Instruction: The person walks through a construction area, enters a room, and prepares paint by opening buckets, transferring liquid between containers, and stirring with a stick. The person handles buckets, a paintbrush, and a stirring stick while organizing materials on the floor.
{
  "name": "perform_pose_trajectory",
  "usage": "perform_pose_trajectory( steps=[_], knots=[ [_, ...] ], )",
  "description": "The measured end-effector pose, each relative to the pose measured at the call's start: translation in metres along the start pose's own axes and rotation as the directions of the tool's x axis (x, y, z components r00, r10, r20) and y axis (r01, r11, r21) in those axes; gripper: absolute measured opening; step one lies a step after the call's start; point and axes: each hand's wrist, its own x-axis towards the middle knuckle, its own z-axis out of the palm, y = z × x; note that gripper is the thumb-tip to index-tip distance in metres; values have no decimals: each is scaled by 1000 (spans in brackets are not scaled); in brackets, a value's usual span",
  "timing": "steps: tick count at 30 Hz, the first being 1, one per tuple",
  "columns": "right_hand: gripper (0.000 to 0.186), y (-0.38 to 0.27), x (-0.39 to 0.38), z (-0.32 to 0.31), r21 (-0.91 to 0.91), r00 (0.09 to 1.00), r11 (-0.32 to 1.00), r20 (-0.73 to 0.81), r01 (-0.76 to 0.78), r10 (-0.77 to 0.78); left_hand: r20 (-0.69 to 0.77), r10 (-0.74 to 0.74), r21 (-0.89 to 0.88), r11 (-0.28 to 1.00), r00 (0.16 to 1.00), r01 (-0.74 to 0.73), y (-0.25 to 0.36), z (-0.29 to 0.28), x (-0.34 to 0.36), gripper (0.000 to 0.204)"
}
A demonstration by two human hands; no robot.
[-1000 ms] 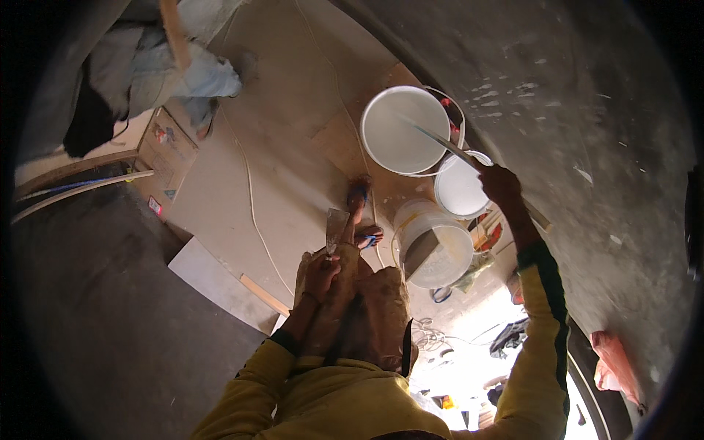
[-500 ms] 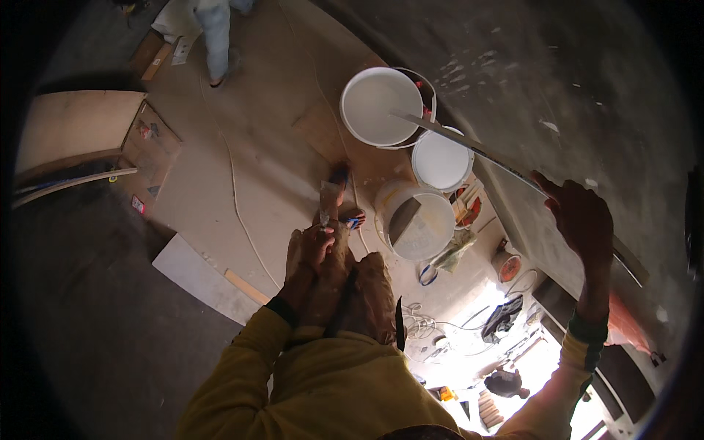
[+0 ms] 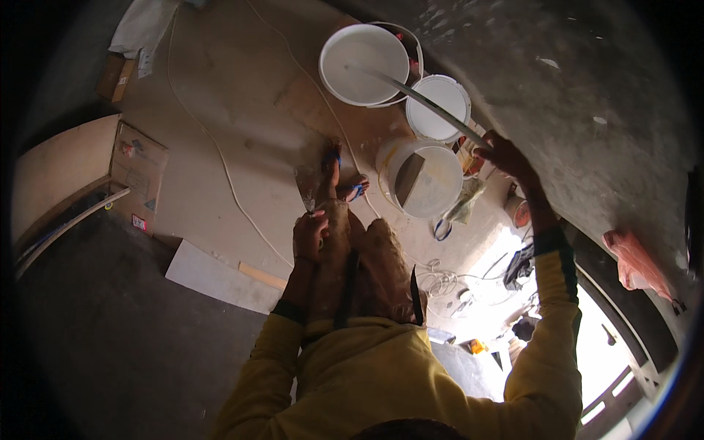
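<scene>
A: How do the arms lie, starting closest in?
B: Both yellow sleeves (image 3: 546, 345) rise from the lower edge. The left forearm runs forward alongside the leg, and the left hand (image 3: 309, 236) is curled around a flat scraper (image 3: 305, 187), blade pointing away from the body.
A: And the right one?
B: Stretched farther out, off to the right side, with the right hand (image 3: 511, 158) closed around a long, thin bar (image 3: 425, 101). It slants forward and leftward, past the clear bucket (image 3: 449, 172) and across the smaller white bucket (image 3: 449, 89), to the larger white bucket (image 3: 323, 71), its far end within the mouth.
A: What's hard to make out?
B: Fingers cover the scraper's handle, and its blade is dim against the floor (image 3: 242, 125). The bar's near end is lost behind the hand. Its tip fades into the pale interior — whether it touches anything there, I can't tell.
</scene>
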Motion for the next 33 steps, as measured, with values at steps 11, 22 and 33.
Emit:
perform_pose_trajectory(
  steps=[11,22,33],
  knots=[
    [32,42,-8,127,338,957,896,119,-288,263,11,-54,116,992,998,52,22,-23,33,28],
    [33,89,-62,193,126,967,985,-211,-117,141,-45,-57,142,988,997,63,17,2,15,30],
    [58,123,-49,227,216,960,973,-247,-80,134,-96,61,43,997,993,-57,-96,13,-44,27]
  ],
)
